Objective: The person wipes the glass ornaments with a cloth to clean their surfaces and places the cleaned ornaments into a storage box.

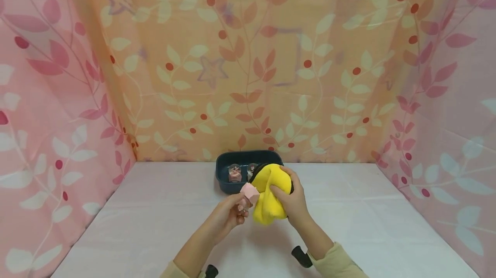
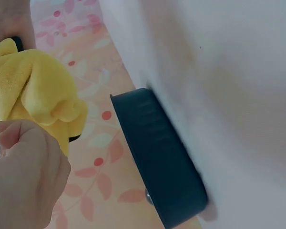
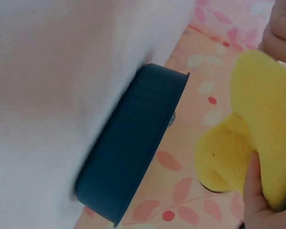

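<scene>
My left hand (image 1: 227, 217) pinches a small snow globe by its pink faceted base (image 1: 249, 193); the clear part is mostly hidden by the fingers. Gripped in my right hand (image 1: 295, 201) is a bunched yellow cloth (image 1: 273, 185) with dark edging, its folds right beside the pink base. In the left wrist view, the cloth (image 2: 43, 86) hangs just beyond the left hand (image 2: 31, 176). From the right wrist, the right thumb (image 3: 254, 183) presses into the yellow cloth (image 3: 276, 119). Both hands are above the table, in front of a dark blue bin (image 1: 224, 188).
Inside the bin stand a snow globe with a pinkish base (image 1: 234, 174) and another globe (image 1: 251, 169) partly behind the cloth. The bin sits on a white-covered table (image 1: 155, 226) near the patterned back curtain (image 1: 248, 75). Patterned curtains also flank both sides.
</scene>
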Demonstrator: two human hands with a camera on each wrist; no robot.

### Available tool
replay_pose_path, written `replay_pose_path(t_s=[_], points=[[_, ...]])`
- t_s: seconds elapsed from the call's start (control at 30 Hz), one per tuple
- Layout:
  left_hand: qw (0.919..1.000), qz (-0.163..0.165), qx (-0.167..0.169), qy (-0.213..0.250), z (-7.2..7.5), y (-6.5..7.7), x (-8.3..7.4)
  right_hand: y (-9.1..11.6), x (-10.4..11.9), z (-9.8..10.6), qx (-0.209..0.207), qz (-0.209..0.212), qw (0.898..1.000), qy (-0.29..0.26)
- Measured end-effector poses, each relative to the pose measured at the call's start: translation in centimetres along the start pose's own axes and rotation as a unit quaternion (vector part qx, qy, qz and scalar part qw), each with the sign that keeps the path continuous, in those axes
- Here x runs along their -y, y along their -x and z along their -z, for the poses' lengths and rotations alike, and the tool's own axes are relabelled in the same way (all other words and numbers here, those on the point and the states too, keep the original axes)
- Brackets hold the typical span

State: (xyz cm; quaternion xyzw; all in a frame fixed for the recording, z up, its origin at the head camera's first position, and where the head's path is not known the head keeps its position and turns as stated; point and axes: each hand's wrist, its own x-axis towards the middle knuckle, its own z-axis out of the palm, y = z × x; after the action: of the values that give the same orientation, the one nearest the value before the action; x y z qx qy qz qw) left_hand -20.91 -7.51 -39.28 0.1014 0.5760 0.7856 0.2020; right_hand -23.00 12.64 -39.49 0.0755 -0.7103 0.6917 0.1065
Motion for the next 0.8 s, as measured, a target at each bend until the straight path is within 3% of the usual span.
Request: replay_pose_path(t_s=[0.13,0.3,0.43,0.6,0.8], points=[[0.9998,-0.012,0.005,0.016,-0.2,0.0,-0.2,0.9,0.3,-0.2,0.022,0.061,0.998,0.017],[0.9997,-0.018,0.014,0.01,-0.5,0.1,0.0,1.6,0.3,-1.3,0.082,0.135,0.985,0.063],[0.9996,-0.014,0.024,-0.01,-0.6,0.0,0.2,1.8,0.1,-1.9,0.092,0.132,0.984,0.07],[0.999,-0.014,0.029,-0.03,-0.7,0.0,0.2,1.6,-0.1,-2.0,0.054,0.125,0.988,0.073],[0.9989,0.004,-0.005,-0.046,-1.0,-0.2,0.2,1.3,-0.2,-1.7,0.024,0.105,0.991,0.078]])
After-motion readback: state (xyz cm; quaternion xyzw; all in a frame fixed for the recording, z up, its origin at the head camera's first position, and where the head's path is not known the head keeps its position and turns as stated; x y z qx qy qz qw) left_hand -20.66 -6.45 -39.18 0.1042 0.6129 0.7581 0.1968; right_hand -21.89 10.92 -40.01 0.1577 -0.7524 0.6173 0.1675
